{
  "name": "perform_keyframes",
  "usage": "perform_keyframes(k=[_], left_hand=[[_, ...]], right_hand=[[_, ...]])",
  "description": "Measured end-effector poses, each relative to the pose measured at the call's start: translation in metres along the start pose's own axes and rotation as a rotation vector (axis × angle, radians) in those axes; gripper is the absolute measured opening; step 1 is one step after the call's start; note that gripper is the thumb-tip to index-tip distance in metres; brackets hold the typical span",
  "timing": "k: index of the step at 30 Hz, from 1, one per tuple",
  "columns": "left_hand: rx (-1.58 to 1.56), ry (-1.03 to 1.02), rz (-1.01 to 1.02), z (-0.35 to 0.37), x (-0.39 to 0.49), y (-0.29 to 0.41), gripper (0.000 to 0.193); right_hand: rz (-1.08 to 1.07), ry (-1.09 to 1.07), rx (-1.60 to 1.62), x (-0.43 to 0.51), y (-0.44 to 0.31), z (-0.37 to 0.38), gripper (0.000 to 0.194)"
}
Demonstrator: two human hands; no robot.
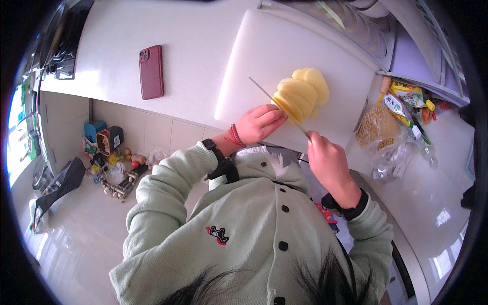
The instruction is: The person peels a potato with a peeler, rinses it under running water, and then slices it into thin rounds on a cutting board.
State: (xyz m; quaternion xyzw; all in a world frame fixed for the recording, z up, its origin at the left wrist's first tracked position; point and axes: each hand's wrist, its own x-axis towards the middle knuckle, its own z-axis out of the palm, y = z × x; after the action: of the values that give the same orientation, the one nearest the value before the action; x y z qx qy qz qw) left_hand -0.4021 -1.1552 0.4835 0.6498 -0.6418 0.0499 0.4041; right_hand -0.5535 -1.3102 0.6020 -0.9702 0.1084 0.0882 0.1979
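Note:
Sliced potato [299, 93] lies fanned in overlapping pale yellow pieces on a white cutting board [259, 53]. A knife [263, 89], seen nearly along its edge, stands at the near end of the slices, its tip pointing up and left. My right hand [328, 160] is closed around its handle, which the fingers mostly hide. My left hand [263, 122] has its fingertips bent against the near end of the potato, beside the blade. Whatever lies under those fingertips is hidden.
A dark red phone [151, 72] lies on the white counter [187, 38] left of the board. Right of it are a bag of soybeans [375, 124] and seasoning pouches [408, 93]. A rack [415, 57] borders the board's far right. Vegetables and containers stand on the floor at left.

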Motion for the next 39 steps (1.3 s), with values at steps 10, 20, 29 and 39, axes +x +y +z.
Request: perform_keyframes(k=[10, 20, 29, 39], left_hand=[[-0.054, -0.021, 0.004, 0.0, -0.007, -0.003, 0.031], [-0.034, -0.017, -0.018, 0.001, -0.005, -0.002, 0.025], [-0.055, -0.021, -0.037, 0.002, -0.008, -0.002, 0.022], [-0.053, -0.035, -0.027, 0.0, -0.007, -0.002, 0.026]], right_hand=[[-0.002, -0.084, -0.135, -0.01, -0.014, -0.01, 0.014], [0.001, -0.112, -0.171, -0.011, -0.019, -0.015, 0.013], [0.015, -0.11, -0.179, -0.008, -0.021, -0.012, 0.01], [0.01, -0.084, -0.075, 0.005, -0.011, 0.01, 0.009]])
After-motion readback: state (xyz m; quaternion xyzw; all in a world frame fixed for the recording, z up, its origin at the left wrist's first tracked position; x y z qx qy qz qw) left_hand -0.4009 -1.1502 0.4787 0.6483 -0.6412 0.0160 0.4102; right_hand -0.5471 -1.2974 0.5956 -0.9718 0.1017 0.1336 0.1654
